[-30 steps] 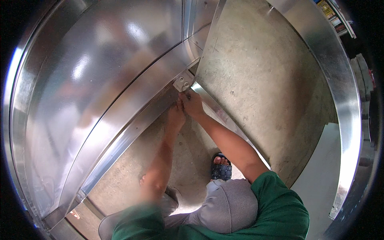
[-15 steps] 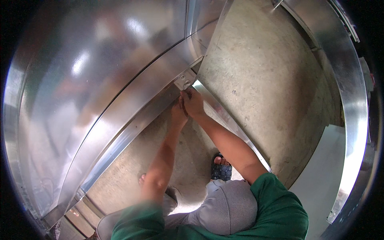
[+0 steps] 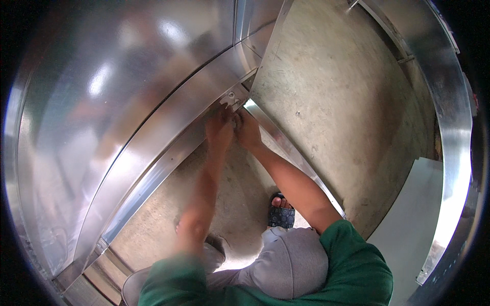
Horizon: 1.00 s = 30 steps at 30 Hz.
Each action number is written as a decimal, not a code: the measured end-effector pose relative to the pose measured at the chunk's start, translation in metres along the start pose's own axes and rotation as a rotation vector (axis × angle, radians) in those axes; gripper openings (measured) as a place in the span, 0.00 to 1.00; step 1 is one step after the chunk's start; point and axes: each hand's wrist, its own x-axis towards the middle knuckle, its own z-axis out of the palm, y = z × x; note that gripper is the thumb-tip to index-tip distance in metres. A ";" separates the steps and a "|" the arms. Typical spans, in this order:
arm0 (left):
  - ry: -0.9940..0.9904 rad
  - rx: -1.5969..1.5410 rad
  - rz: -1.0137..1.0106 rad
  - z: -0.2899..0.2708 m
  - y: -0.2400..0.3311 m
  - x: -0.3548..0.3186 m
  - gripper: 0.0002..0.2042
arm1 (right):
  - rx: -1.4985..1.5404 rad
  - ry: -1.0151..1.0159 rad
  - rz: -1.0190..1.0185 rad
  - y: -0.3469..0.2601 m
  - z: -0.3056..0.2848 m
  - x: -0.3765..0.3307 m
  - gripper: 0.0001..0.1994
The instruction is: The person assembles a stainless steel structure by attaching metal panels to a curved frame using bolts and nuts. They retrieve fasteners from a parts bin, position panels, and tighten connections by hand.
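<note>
A small metal corner plate (image 3: 232, 96) with round fasteners or holes sits at the lower corner of a shiny steel cabinet (image 3: 117, 86). My left hand (image 3: 219, 127) reaches up to the plate's lower left edge, fingers curled in. Close on its right is my right hand (image 3: 247, 128), its fingers bent together just below the plate, near the end of a thin metal rail (image 3: 291, 148). Whatever the fingers pinch is too small or hidden to name. Another metal rail (image 3: 163, 171) runs along the cabinet's underside to the left.
Concrete floor (image 3: 347, 102) lies beyond the right-hand rail. A curved-looking steel edge (image 3: 454, 153) rises at the far right, with a pale flat panel (image 3: 408, 209) beside it. My sandalled foot (image 3: 281, 211) is between my forearms, near my bent grey-clad knee (image 3: 291, 265).
My left hand has moved up and left, from against the right hand to the plate's edge. My right hand has drawn slightly down from the plate.
</note>
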 end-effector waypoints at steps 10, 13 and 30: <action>-0.488 0.395 -0.028 0.028 -0.032 0.055 0.18 | -0.024 -0.068 0.075 0.009 -0.003 -0.006 0.17; -0.559 0.444 0.019 0.037 -0.047 0.060 0.19 | -0.049 -0.093 0.261 0.004 -0.002 -0.019 0.20; -0.664 0.408 -0.080 0.033 -0.042 0.065 0.21 | -0.294 -0.284 0.133 -0.004 -0.053 0.004 0.24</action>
